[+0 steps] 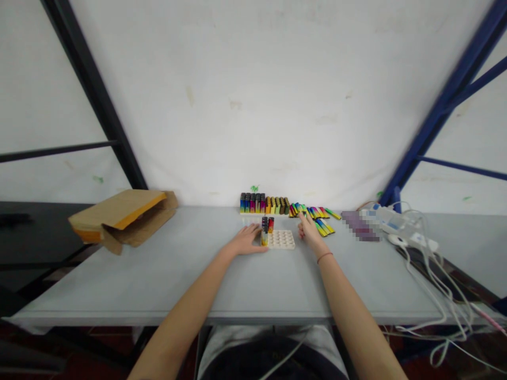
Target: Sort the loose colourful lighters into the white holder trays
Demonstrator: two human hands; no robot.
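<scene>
A white tray (284, 240) with round holes lies on the grey table (222, 279), with a few colourful lighters (266, 228) standing at its left end. My left hand (246, 240) rests flat beside the tray, fingers spread, touching its left edge. My right hand (308, 231) reaches toward a loose pile of colourful lighters (319, 217) lying flat, its fingers stretched out over the nearest ones. A full row of upright lighters (263, 203) stands against the wall behind the tray.
An open cardboard box (121, 219) lies on the table's left. White cables and a power strip (412, 235) crowd the right end. A blurred purple object (360, 226) sits right of the lighter pile. Metal shelf frames flank the table.
</scene>
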